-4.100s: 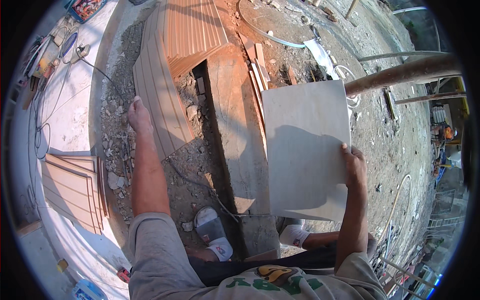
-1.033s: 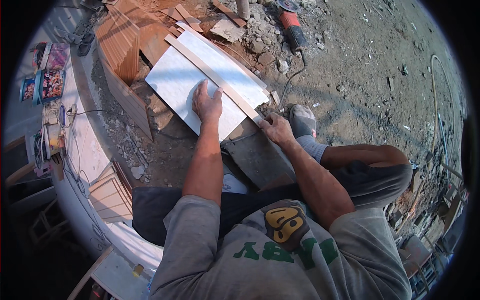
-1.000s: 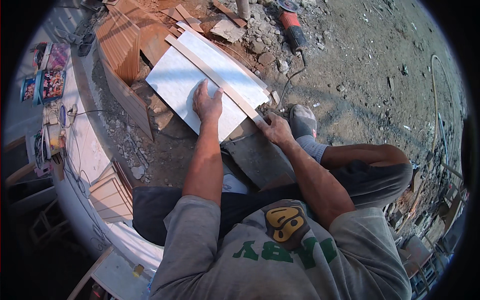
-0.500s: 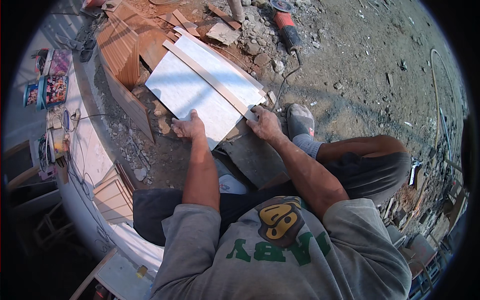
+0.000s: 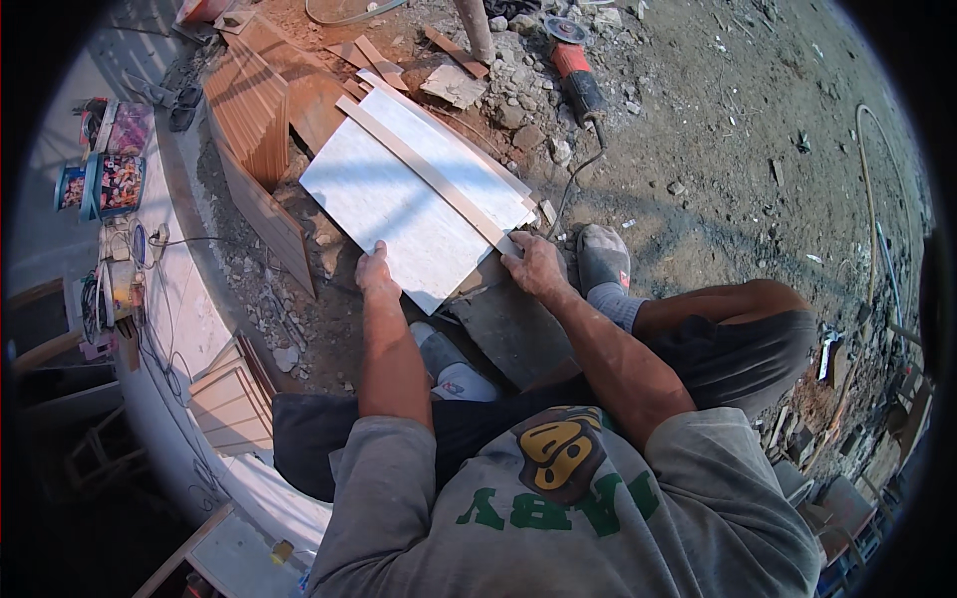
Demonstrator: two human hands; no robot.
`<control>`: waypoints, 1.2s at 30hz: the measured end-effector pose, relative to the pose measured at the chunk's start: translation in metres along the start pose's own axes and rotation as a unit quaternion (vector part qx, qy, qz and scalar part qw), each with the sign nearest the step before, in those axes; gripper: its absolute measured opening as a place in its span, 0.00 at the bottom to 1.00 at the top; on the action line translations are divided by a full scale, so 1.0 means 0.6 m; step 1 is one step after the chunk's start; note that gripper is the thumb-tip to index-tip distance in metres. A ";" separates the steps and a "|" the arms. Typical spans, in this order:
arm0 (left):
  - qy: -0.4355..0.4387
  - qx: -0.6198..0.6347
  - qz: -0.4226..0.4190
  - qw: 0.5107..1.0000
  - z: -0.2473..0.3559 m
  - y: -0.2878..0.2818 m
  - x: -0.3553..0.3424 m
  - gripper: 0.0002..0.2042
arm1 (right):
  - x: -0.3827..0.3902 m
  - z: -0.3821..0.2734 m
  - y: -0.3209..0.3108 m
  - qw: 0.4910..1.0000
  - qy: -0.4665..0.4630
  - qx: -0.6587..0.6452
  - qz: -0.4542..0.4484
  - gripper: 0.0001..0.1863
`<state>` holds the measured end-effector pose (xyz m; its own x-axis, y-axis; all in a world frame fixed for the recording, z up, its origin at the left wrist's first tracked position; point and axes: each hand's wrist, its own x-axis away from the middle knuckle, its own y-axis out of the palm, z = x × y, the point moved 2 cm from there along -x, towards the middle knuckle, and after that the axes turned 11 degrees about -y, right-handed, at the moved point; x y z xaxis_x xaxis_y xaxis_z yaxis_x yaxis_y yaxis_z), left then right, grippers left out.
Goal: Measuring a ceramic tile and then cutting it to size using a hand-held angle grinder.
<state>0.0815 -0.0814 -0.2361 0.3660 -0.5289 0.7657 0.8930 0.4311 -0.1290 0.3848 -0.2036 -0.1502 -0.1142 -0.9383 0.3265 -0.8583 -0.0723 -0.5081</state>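
A large white tile with a marbled face lies in front of me, tilted across the picture. A narrow beige strip runs over its face from the far end to the near right corner. My left hand grips the tile's near left edge, thumb on top and fingers hidden beneath. At the strip's near end, my right hand closes around it beside the tile's corner. More sheet edges show under the tile's right side. Below the near edge is a dark grey slab.
An angle grinder with a red and black body lies beyond the tile, its cord trailing toward my foot. Brown tiles stand stacked at left, near broken offcuts. Patterned buckets and cables sit on the left ledge.
My left hand has gone from spread fingers beside the tile to a grip on its edge. The view has shifted slightly; the strip still lies across the tile with my right hand at its end.
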 end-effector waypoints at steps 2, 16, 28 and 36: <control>0.000 0.022 -0.013 1.000 0.004 0.000 0.006 0.26 | 0.000 0.000 0.001 1.000 -0.008 0.004 -0.004 0.25; 0.016 0.006 0.009 1.000 0.012 0.015 0.048 0.15 | 0.008 -0.003 0.014 0.999 -0.011 0.040 -0.002 0.24; 0.150 -0.267 0.242 0.921 0.017 0.020 0.040 0.30 | 0.008 0.003 0.009 0.999 -0.023 0.023 -0.013 0.24; 0.365 -0.392 0.023 0.844 0.063 0.129 0.140 0.33 | 0.012 -0.007 0.017 0.997 -0.045 0.060 -0.007 0.22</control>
<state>0.1715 -0.0647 -0.1582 0.2138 -0.9576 0.1933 0.6669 -0.0015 -0.7451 0.3730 -0.2093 -0.1495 -0.0525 -0.9628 0.2650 -0.7927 -0.1212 -0.5975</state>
